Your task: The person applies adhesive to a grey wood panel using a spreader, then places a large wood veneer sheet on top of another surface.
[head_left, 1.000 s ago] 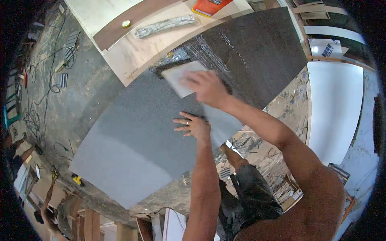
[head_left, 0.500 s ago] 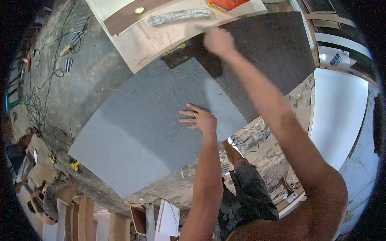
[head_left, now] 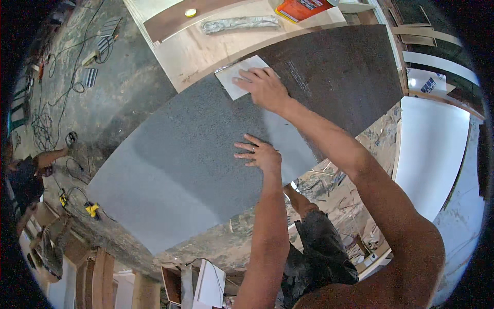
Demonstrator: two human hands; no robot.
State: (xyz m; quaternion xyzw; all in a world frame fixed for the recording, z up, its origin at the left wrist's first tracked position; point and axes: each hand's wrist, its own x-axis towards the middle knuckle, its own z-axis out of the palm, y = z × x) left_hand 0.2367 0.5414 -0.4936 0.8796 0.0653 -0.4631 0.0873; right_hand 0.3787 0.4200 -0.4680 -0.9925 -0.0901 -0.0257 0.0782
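A co-worker [head_left: 25,175] stretches out an arm at far left, well apart from the broad grey sheet [head_left: 170,170] where a worker's left hand [head_left: 267,156] rests, fingers spread. The right hand [head_left: 266,90] grips a white card [head_left: 234,85], thumb hidden, at the sheet's far edge, beside a dark brown board [head_left: 347,62].

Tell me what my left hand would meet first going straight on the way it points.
The way looks free from your left hand across the grey sheet, apparently to its edge.
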